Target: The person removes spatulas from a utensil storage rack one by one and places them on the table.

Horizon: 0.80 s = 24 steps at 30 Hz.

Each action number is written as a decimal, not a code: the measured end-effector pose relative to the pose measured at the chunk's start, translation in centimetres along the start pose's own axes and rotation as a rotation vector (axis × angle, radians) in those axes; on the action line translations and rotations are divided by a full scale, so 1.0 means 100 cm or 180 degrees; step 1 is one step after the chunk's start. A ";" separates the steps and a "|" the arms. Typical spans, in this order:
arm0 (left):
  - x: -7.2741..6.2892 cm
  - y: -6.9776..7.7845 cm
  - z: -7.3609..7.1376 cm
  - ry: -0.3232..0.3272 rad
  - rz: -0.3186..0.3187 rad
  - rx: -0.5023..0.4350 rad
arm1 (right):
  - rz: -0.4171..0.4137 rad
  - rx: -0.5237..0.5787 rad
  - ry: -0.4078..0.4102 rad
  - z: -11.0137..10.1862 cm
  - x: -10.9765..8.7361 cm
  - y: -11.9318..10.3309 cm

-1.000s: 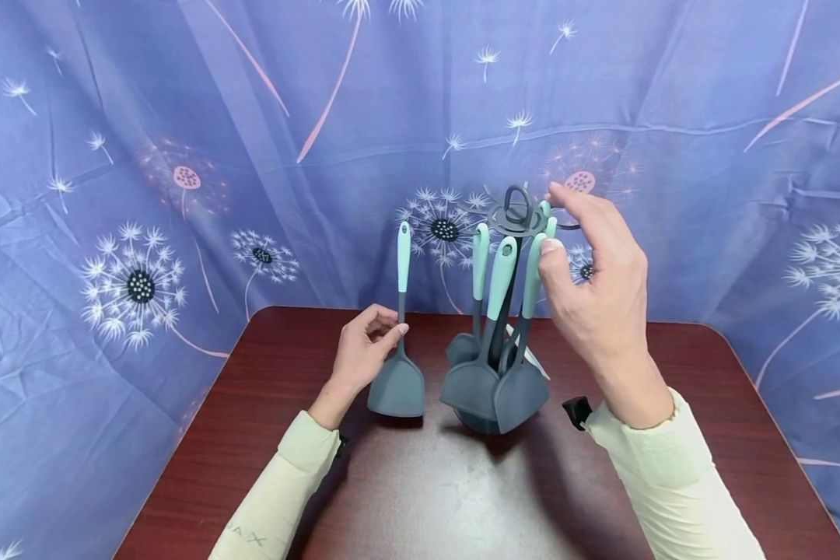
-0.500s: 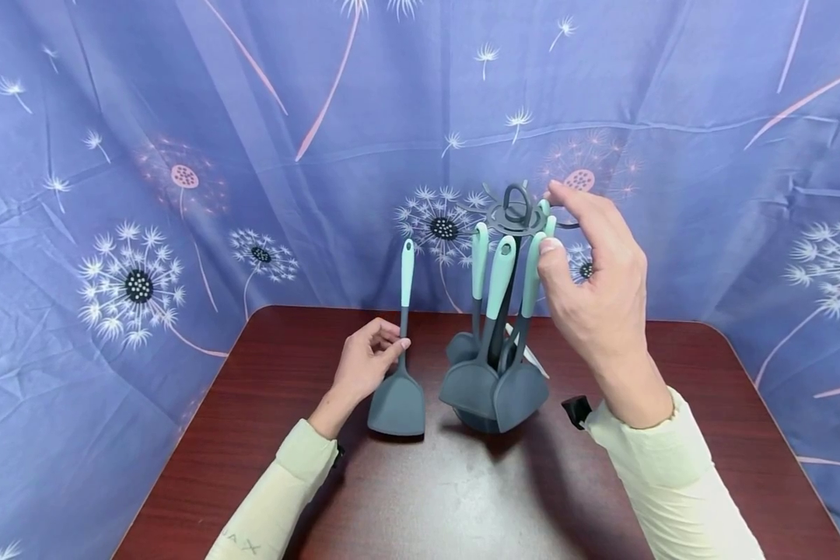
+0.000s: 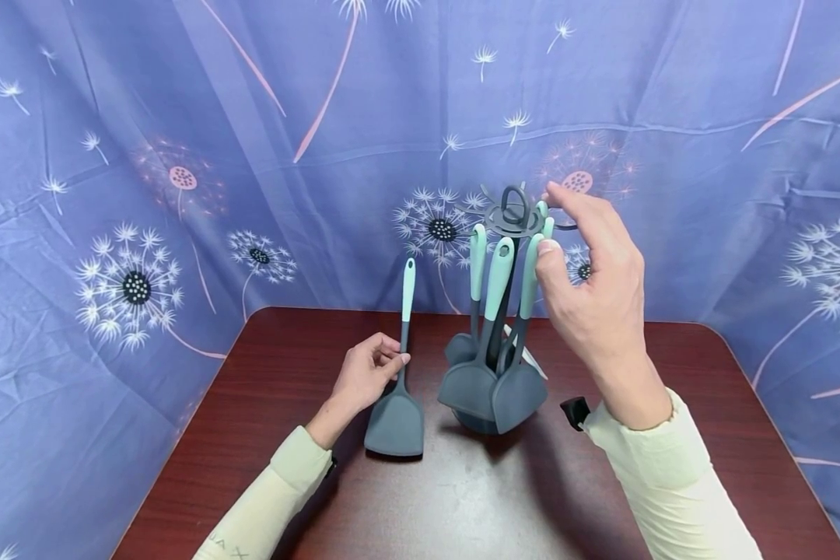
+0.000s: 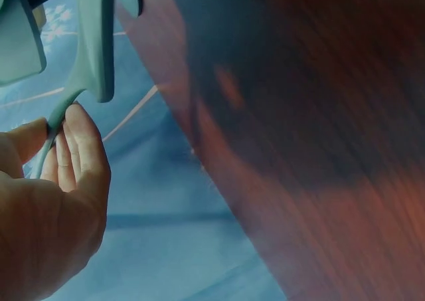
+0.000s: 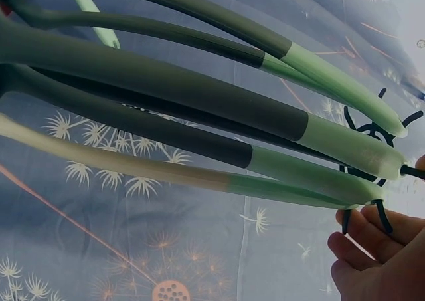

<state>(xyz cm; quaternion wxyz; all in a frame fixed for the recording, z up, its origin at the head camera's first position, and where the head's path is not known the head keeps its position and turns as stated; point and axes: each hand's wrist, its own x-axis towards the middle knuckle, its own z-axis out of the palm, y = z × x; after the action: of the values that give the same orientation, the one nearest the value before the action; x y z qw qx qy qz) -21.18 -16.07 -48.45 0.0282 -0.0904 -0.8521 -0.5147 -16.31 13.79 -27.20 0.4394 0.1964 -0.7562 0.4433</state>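
Observation:
My left hand [image 3: 367, 373] pinches the dark shaft of a turner [image 3: 396, 424] between thumb and fingers. The turner has a mint handle at the top and a wide grey blade at the bottom, near the tabletop. In the left wrist view, thumb and fingers meet at the turner's neck [image 4: 63, 105]. To its right stands a dark utensil stand [image 3: 514, 222] with a ring on top and several mint-handled utensils [image 3: 498, 280] hanging around it. My right hand [image 3: 598, 288] holds the stand's top at the right, its curved fingers by the hooks and handle ends; the exact contact is partly hidden.
The stand and utensils rise from a dark red wooden table [image 3: 686, 435]. Behind and at both sides hangs a blue curtain [image 3: 364, 93] with dandelion prints. One hanging utensil [image 5: 119, 161] has a cream-coloured shaft.
My left hand has drawn the turner down the view, toward me, away from the curtain. The right hand and the stand have stayed put.

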 end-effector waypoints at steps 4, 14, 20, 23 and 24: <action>-0.003 -0.002 -0.001 -0.0044 -0.0078 0.0049 | -0.0003 0.0007 0.0006 0.000 0.000 -0.001; -0.010 -0.006 0.001 -0.0247 -0.0349 0.0073 | -0.0037 0.0009 0.0002 0.000 0.000 0.001; -0.013 -0.010 0.003 -0.0378 -0.0454 0.0113 | -0.0061 0.0001 -0.0011 0.000 0.000 0.001; -0.015 -0.011 0.004 -0.0452 -0.0466 0.0138 | -0.0057 -0.0008 -0.0007 0.000 0.001 0.001; -0.015 -0.012 0.004 -0.0474 -0.0473 0.0148 | -0.0053 -0.0012 -0.0006 -0.001 0.001 0.001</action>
<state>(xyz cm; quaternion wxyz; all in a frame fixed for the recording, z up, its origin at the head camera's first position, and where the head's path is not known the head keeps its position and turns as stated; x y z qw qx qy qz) -19.88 -16.49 -49.90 -0.0713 -0.0643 -0.8679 -0.4873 -16.37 13.88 -27.12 0.4427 0.2024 -0.7558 0.4380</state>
